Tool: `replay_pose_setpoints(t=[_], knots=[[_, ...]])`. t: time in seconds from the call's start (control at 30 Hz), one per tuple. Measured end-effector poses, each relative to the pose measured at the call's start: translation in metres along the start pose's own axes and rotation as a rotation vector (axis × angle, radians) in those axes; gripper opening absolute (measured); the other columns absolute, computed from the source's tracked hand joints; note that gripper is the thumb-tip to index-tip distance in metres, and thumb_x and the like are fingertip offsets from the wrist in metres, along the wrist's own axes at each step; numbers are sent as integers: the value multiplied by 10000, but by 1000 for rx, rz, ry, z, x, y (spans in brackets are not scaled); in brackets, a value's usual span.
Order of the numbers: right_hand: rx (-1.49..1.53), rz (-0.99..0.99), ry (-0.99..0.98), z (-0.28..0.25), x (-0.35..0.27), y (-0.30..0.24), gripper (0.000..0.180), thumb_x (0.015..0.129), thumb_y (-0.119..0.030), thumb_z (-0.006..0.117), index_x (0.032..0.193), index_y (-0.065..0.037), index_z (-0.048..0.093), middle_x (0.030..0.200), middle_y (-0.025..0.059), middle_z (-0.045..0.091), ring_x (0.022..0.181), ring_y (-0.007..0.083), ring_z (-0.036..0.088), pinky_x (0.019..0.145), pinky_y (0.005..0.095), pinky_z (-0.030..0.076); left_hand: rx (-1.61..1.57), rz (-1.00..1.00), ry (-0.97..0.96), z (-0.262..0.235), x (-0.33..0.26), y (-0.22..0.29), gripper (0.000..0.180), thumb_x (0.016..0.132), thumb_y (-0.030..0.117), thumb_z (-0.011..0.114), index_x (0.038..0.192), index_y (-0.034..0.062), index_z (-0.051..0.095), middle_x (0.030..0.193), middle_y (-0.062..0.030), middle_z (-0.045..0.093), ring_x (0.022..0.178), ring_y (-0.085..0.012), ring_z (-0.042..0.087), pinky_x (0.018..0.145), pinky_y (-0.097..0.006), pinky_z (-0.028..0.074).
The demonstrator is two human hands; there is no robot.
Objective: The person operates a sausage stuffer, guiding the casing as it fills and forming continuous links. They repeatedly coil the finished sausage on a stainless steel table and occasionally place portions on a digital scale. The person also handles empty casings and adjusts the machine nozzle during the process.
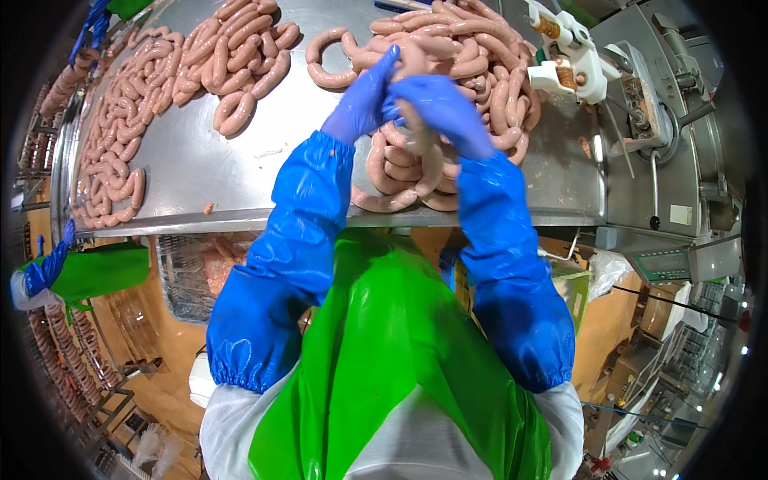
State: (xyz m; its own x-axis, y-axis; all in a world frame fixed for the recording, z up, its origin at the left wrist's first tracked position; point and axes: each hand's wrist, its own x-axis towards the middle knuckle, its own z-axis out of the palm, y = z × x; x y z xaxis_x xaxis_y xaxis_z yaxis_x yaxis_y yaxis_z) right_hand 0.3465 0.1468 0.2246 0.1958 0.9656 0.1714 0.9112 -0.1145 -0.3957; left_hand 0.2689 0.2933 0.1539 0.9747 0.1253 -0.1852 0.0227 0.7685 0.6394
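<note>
- Steel table (240,172): spanning the upper view, carrying sausage rings in heaps at its left edge (112,136), back (240,52) and right (472,56).
- Left hand (364,100), blue-gloved: closing fingers around a sausage link (416,140) above the table's right heap.
- Right hand (440,112): gripping the same link.
- Filling machine (664,120): standing right of the table.

head-worn fisheye, looking steeply down, close over steel table (240,172)
</note>
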Motion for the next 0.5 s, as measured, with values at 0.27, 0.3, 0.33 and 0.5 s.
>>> replay_pose_setpoints(t=[0.27,0.3,0.33,0.5], knots=[[334,211,113,128,37,1,171,833,-177,562,894,-56,666,861,129,666,706,310,660,660,413,529,457,653,517,-61,1,29,303,939,374,593,998,78,577,715,1,495,516,-75,411,422,-209,305],[261,105,122,119,20,-5,173,860,-170,548,929,-38,635,867,135,656,721,300,645,665,405,517,483,669,678,-75,3,40,290,949,354,573,1006,70,580,746,-3,509,544,-90,438,440,-222,330],[184,3,147,108,2,-12,177,887,-162,535,965,-20,605,874,140,646,735,290,630,669,397,505,445,630,838,-93,4,59,279,958,334,554,1015,62,582,777,-7,523,572,-104,465,459,-235,354],[509,292,130,40,-87,17,287,916,-174,558,1160,-23,576,1061,100,611,978,242,593,835,366,467,847,281,608,-141,-52,104,346,959,326,558,1145,34,555,948,-45,581,828,-123,571,607,-249,451]])
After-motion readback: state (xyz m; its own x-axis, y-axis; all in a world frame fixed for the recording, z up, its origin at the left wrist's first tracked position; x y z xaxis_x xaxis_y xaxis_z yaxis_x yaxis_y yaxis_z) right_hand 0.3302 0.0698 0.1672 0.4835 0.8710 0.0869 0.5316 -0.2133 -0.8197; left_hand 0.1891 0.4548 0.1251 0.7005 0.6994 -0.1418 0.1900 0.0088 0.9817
